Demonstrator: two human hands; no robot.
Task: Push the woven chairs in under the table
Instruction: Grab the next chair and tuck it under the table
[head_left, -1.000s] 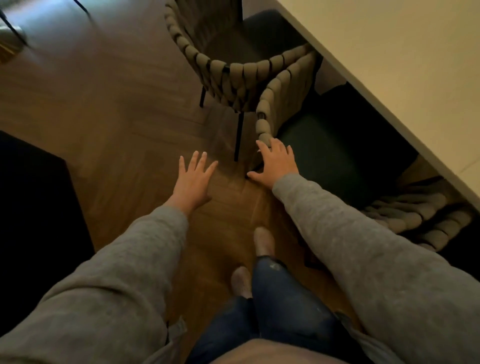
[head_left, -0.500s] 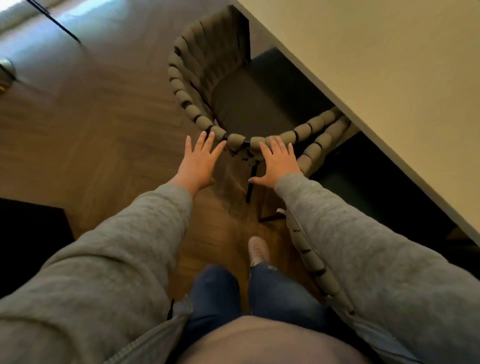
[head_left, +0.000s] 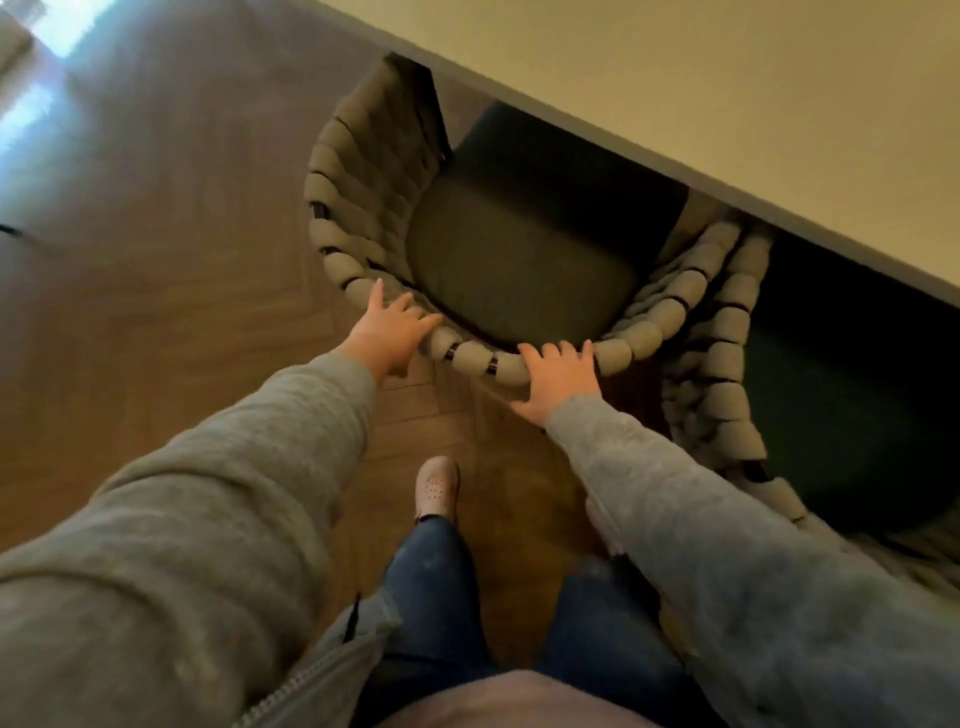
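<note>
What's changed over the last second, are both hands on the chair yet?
Both hands moved forward: the left hand, in the air before, and the right hand, off the second woven chair, now press flat on the back rim of the woven chair. The second woven chair stays tucked under the table.

— How many woven chairs?
— Two: the centre chair (head_left: 358, 218) and the right chair (head_left: 722, 400), at mid-right.
— Tables?
— One table (head_left: 727, 78), upper right.
— Hands? Shoes?
— Two: left hand (head_left: 387, 332), right hand (head_left: 558, 376). One shoe (head_left: 437, 488), lower middle.
</note>
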